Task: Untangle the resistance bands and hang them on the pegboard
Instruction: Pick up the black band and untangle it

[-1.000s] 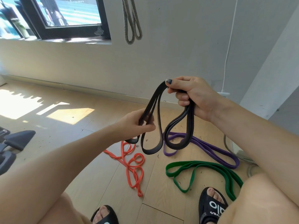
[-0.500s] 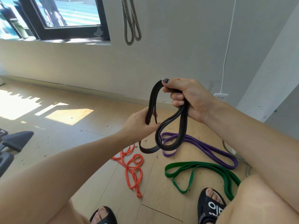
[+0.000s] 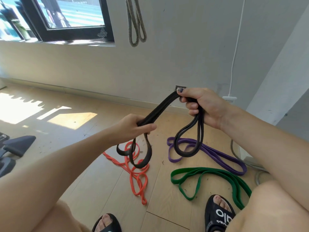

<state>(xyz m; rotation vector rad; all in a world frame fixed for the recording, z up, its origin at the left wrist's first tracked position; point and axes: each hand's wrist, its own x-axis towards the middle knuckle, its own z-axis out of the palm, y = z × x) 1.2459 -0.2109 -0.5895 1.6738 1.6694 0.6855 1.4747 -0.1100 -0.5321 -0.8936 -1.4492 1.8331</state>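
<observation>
The black band (image 3: 160, 111) is held up in the air between both hands, above the wooden floor (image 3: 83, 178). The right hand (image 3: 200, 106) has its fingers curled round the band's upper end, the thumb pressing the strands against the forefinger; from this grip two loops hang down in front of the purple band (image 3: 217, 153). The left hand (image 3: 133, 128) is closed round the same bundle lower down, so a taut stretch of several strands runs slantwise between the two grips. Below the left hand two more black loops dangle in front of the orange band (image 3: 137, 180).

The orange band lies twisted on the floor in several small loops. The purple band lies to its right, folded into a long flat shape, and the green band (image 3: 200, 174) lies nearer the person, just beside the purple one, its far end running toward the right knee. A grey band (image 3: 135, 22) hangs against the wall (image 3: 184, 47) right of the window (image 3: 66, 17); what holds it is out of view. No container shows here. Two feet in black sandals (image 3: 219, 213) rest on the floor.
</observation>
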